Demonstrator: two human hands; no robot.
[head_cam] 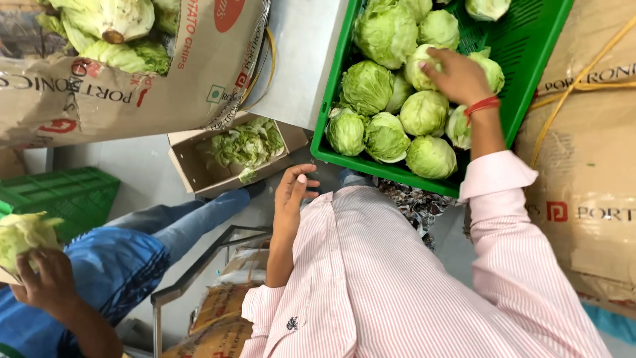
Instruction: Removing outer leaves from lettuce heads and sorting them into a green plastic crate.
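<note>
Glossy green plastic crate (530,59) (ribbed), matt brown cardboard box (192,166)

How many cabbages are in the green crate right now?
About 12 show in the green crate: four along the back, four in the middle row, where the right hand rests on one cabbage, and four along the front edge. More may lie hidden underneath.
</note>
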